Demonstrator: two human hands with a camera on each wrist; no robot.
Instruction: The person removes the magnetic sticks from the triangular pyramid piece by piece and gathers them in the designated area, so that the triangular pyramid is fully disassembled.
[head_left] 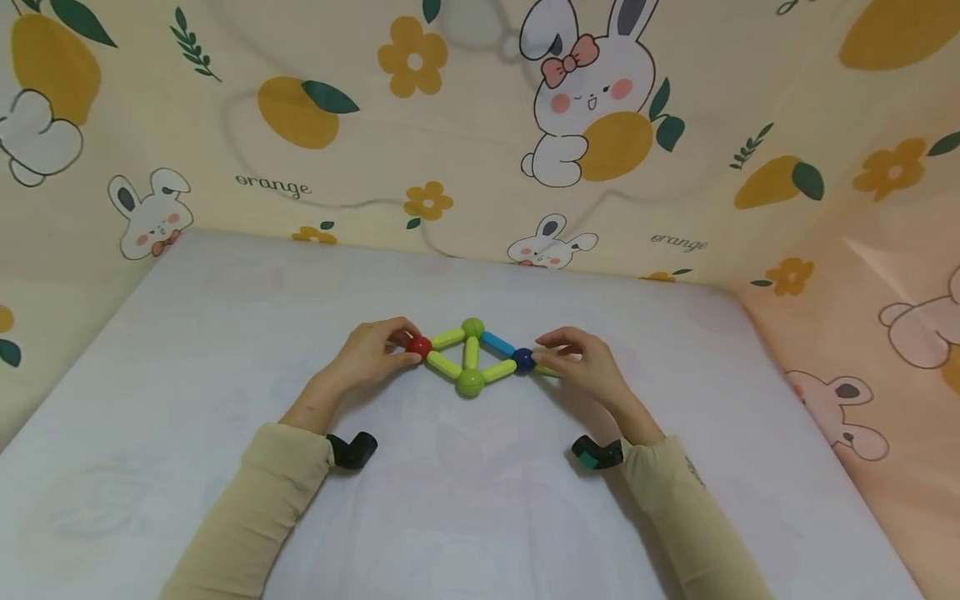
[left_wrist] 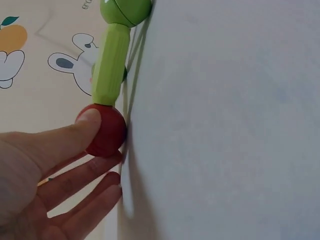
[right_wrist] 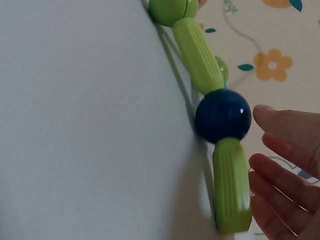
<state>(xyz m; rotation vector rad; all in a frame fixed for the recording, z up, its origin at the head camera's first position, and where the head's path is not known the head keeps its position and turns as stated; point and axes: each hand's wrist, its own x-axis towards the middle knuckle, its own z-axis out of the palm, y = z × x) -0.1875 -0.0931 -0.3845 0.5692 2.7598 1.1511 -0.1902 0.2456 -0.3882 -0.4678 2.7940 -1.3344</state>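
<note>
On the table lies a flat frame of magnetic building sticks and balls. Two green balls, the far one (head_left: 472,328) and the near one (head_left: 470,382), are joined by a green stick (head_left: 471,353). My left hand (head_left: 367,354) pinches the red ball (left_wrist: 106,131) at the frame's left corner, thumb on top. At the right corner, a dark blue ball (right_wrist: 223,116) joins a blue stick (head_left: 497,343) and a green stick (head_left: 499,371). Another green stick (right_wrist: 232,186) sticks out from it. Beside these, my right hand (head_left: 588,367) has its thumb apart from the ball and fingers loosely bent.
A pale cloth covers the tabletop (head_left: 465,517). Behind it and at the sides hangs a printed fabric (head_left: 480,142) with rabbits and oranges. Both wrists carry a black camera, the left one (head_left: 354,451) and the right one (head_left: 597,452).
</note>
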